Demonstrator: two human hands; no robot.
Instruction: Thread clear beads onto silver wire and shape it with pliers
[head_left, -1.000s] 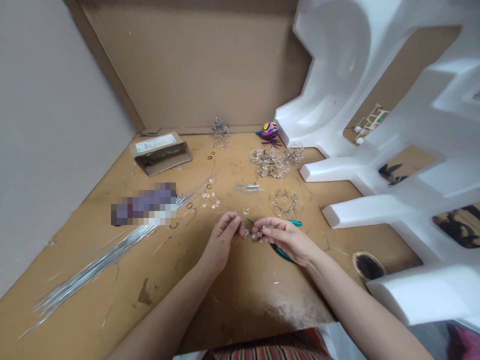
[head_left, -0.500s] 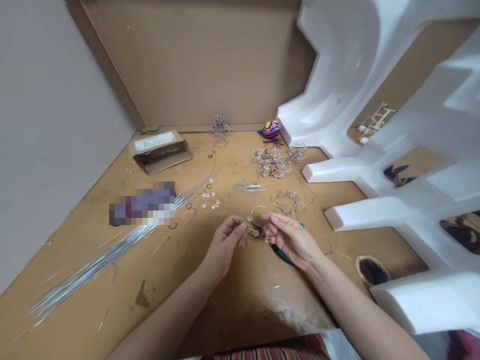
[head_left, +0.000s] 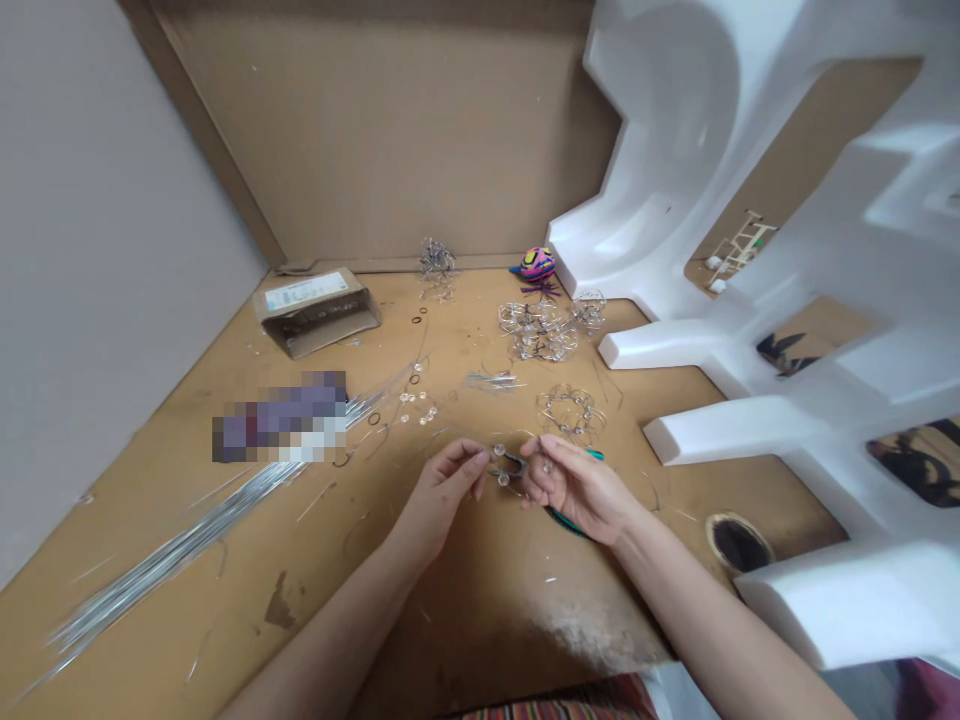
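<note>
At the near edge, striped woven cloth meets a tan, smooth-topped counter with scuffs and dark stains. Above it, the left hand pinches, thumb to forefinger, one end of a slender wire piece strung with clear round beads; the right hand pinches its other end, remaining fingers curled, so that the piece lies between the two. Under the right hand are teal-handled pliers with dark metal jaws. To the right is a round, pale-rimmed opening, dark inside. To the left runs a long sheaf of straight silvery wires, beside a pixelated purple object. Farther off are loose clear beads, a beaded wire ring and short straight wires. Beyond these is a heap of looped, beaded wirework, near a white moulded frame with blunt arms. A brown cardboard box lies with its open side forward; its contents cannot be told, and its white-and-blue label is illegible. Farthest stand tangled wire and a multicoloured rounded object, before a flat brown panel.
</note>
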